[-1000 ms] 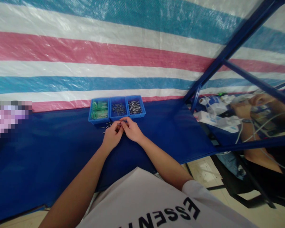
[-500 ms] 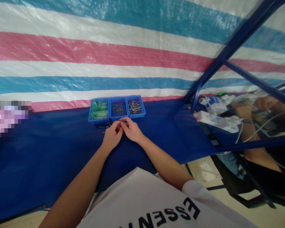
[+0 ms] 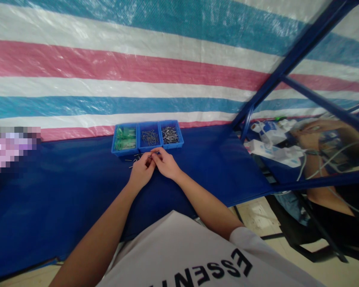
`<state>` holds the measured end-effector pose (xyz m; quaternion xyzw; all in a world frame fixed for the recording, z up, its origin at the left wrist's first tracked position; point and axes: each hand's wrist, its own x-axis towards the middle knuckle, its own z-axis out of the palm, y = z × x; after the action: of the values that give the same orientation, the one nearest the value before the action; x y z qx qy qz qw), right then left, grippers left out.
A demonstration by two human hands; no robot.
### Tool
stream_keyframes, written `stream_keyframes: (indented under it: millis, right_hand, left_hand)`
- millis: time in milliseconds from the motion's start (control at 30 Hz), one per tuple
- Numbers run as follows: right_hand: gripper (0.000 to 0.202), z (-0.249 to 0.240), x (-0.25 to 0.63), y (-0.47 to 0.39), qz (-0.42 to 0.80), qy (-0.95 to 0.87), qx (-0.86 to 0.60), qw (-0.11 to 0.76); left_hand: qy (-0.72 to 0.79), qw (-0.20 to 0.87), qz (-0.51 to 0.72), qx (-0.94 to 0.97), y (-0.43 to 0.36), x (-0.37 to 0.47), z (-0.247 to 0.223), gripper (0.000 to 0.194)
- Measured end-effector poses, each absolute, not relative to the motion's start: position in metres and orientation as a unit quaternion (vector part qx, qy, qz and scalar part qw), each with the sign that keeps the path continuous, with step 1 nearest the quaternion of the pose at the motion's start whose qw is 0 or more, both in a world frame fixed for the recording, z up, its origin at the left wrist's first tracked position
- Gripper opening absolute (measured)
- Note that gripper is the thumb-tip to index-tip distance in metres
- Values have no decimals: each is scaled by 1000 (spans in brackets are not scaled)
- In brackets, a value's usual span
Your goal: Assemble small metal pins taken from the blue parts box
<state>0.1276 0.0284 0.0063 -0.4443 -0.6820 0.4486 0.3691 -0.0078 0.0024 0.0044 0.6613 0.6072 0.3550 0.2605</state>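
My left hand (image 3: pixel 142 170) and my right hand (image 3: pixel 166 164) meet at the fingertips, just in front of the blue bins. Both are closed in a pinch around something small and metallic that the fingers mostly hide. Beside my left hand, several thin metal pins (image 3: pixel 133 160) lie loose on the blue surface. The left bin (image 3: pixel 125 152) holds green, clear-wrapped pieces. In the middle bin are thin dark metal pins (image 3: pixel 150 138). Shorter, shinier metal pieces (image 3: pixel 170 135) fill much of the right bin.
A blue-covered table (image 3: pixel 62 191) spreads to both sides. Behind it hangs a striped plastic sheet (image 3: pixel 167 71). At right stands a blue metal frame (image 3: pixel 263 91); beyond it are a white power strip (image 3: pixel 273 153), cables and another person's arms (image 3: pixel 314 159). A pixelated patch covers the far left.
My hands hold almost the same pose at the same spot. Beyond the frame, the other person's hands have shifted slightly.
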Motion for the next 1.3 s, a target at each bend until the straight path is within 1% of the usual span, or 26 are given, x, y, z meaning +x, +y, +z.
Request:
stream_keyframes:
  millis: [1300]
  right_hand:
    - [22, 6, 127, 29, 444, -688, -444, 364]
  left_hand:
    - [606, 261, 354, 663, 3, -9, 2, 25]
